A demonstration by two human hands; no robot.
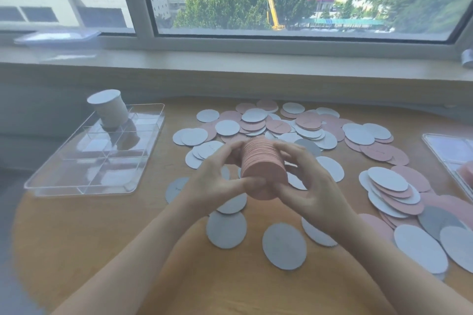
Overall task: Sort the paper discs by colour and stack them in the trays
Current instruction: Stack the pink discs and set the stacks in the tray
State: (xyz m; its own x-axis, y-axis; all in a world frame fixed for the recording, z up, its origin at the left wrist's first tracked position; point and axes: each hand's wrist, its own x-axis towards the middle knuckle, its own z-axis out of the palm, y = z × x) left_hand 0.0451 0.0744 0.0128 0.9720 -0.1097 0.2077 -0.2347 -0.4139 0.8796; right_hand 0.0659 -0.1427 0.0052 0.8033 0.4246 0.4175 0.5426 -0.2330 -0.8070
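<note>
Both bare forearms reach forward from the bottom edge of the view and converge toward the middle, wrists raised. The left hand [215,176] is curled inward, its thumb stretched across to the near face of a thick stack of round pink paper discs [263,166] while its fingers wrap the stack's left side and far end. The right hand [311,186] mirrors it: fingers [289,151] arch over the top right edge of the stack, and the thumb presses near the lower front. Together the two hands grip the stack between them, held on its side in the air.
</note>
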